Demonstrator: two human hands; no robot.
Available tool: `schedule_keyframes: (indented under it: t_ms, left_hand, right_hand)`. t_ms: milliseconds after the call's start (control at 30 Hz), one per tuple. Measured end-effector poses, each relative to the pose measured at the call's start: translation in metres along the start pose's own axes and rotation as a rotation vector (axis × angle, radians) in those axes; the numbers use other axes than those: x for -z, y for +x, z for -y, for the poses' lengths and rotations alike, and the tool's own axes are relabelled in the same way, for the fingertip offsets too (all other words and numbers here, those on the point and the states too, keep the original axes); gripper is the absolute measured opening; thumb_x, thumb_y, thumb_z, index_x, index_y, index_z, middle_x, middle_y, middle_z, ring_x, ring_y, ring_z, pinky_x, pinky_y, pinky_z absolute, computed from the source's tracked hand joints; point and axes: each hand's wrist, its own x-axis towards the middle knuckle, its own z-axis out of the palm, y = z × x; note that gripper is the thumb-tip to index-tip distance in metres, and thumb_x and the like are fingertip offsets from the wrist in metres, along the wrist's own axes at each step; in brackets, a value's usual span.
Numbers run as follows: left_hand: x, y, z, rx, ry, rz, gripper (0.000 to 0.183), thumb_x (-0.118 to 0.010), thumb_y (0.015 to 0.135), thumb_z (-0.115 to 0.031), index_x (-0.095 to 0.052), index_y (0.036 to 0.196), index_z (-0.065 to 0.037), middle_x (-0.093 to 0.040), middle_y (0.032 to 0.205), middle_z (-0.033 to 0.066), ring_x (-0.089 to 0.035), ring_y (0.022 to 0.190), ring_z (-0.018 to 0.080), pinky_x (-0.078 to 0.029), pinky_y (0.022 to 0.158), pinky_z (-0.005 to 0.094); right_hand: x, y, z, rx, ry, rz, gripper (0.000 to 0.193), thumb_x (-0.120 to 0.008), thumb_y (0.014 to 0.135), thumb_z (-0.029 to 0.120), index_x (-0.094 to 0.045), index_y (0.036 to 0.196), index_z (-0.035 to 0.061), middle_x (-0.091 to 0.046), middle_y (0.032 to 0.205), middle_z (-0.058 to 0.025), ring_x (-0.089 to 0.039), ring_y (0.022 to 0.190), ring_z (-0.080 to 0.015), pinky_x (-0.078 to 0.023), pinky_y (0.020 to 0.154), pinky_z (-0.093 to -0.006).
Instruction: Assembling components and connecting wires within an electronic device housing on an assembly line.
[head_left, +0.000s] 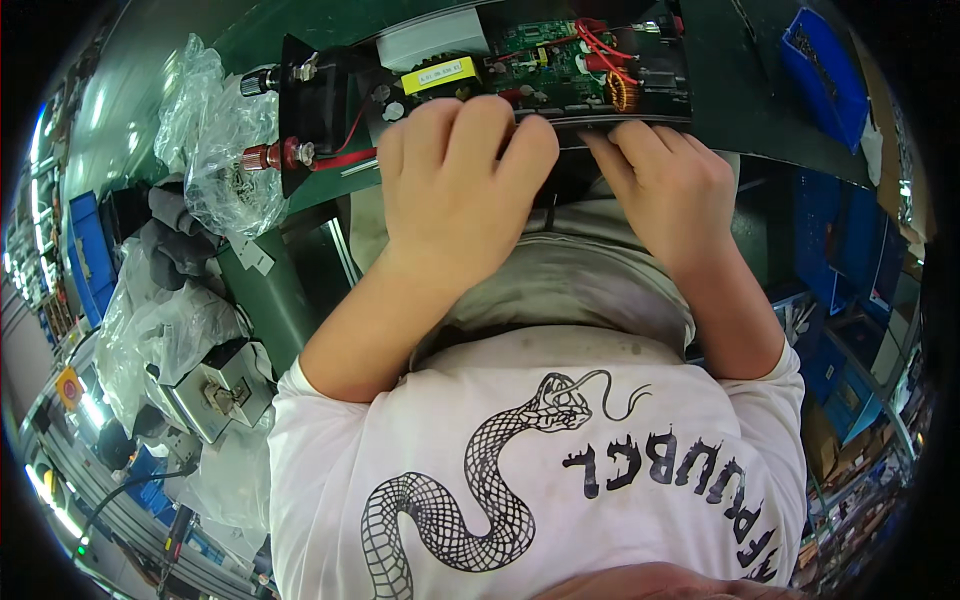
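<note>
An uncovered power inverter (560, 110) lies across the bench before me. Its green circuit board (525, 40) carries a yellow-wrapped transformer (440, 76), a copper coil (622, 94) and red wires (600, 45). A black end plate (300, 130) at its left bears a black terminal (260, 82) and a red terminal (272, 156). My left hand (455, 175) has its fingers curled over the near edge of the case, beside the transformer. Farther right, my right hand (672, 185) is closed at the same edge, thumb toward the underside. Both hands' fingertips are partly hidden.
Clear plastic bags (225, 150) crowd the left end plate. A blue bin (825, 75) of small dark parts stands at the far right. On my left are a metal box (225, 390) and grey cloth (170, 240). Green bench surface (730, 100) shows beyond the inverter's right end.
</note>
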Motion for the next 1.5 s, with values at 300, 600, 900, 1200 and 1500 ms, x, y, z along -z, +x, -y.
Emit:
schedule_keyframes:
  t_ms: [300, 600, 900, 1200, 1500]
  left_hand:
    - [-0.015, -0.003, 0.014, -0.019, -0.144, -0.121, 0.024, -0.076, 0.074, -0.027, -0.06, 0.09, -0.019, -0.053, 0.088, -0.0023, -0.053, 0.078, 0.0196, -0.038, 0.064, 0.0369]
    - [-0.005, -0.016, 0.011, -0.02, -0.146, -0.032, 0.018, -0.068, 0.072, -0.022, -0.057, 0.086, -0.018, -0.052, 0.086, -0.001, -0.051, 0.074, 0.019, -0.037, 0.064, 0.0358]
    - [0.003, -0.021, 0.014, -0.031, -0.232, 0.014, 0.022, -0.067, 0.072, -0.019, -0.061, 0.092, -0.016, -0.054, 0.09, -0.0007, -0.052, 0.077, 0.0181, -0.037, 0.067, 0.0346]
    - [0.008, -0.02, 0.016, -0.04, -0.243, 0.072, 0.022, -0.065, 0.069, -0.019, -0.061, 0.091, -0.016, -0.055, 0.092, -0.0009, -0.052, 0.078, 0.0169, -0.037, 0.067, 0.0329]
    - [0.003, -0.019, 0.016, -0.061, -0.217, 0.003, 0.017, -0.066, 0.069, -0.017, -0.062, 0.086, -0.015, -0.06, 0.089, -0.0011, -0.054, 0.074, 0.0159, -0.038, 0.064, 0.0306]
  right_hand:
    - [0.022, 0.009, 0.002, 0.217, -0.158, -0.234, 0.03, -0.087, 0.073, 0.029, -0.071, 0.095, 0.0194, -0.065, 0.112, 0.0031, -0.059, 0.106, -0.0253, -0.041, 0.091, -0.0372]
    - [0.012, 0.01, -0.007, 0.159, -0.11, -0.067, 0.037, -0.089, 0.067, 0.034, -0.059, 0.078, 0.0137, -0.061, 0.132, -0.0007, -0.048, 0.13, -0.03, -0.03, 0.106, -0.0424]
    - [0.012, 0.003, -0.007, 0.172, -0.062, -0.041, 0.042, -0.091, 0.063, 0.029, -0.054, 0.075, 0.0109, -0.06, 0.13, -0.0053, -0.045, 0.132, -0.0364, -0.036, 0.103, -0.0464]
    - [0.011, 0.004, -0.009, 0.191, -0.053, -0.029, 0.042, -0.089, 0.066, 0.03, -0.053, 0.074, 0.0099, -0.062, 0.124, -0.0058, -0.045, 0.13, -0.0398, -0.04, 0.101, -0.0461]
    - [0.011, 0.005, -0.017, 0.231, -0.007, -0.001, 0.042, -0.082, 0.077, 0.039, -0.053, 0.073, 0.009, -0.063, 0.122, -0.0077, -0.043, 0.132, -0.0424, -0.04, 0.101, -0.0468]
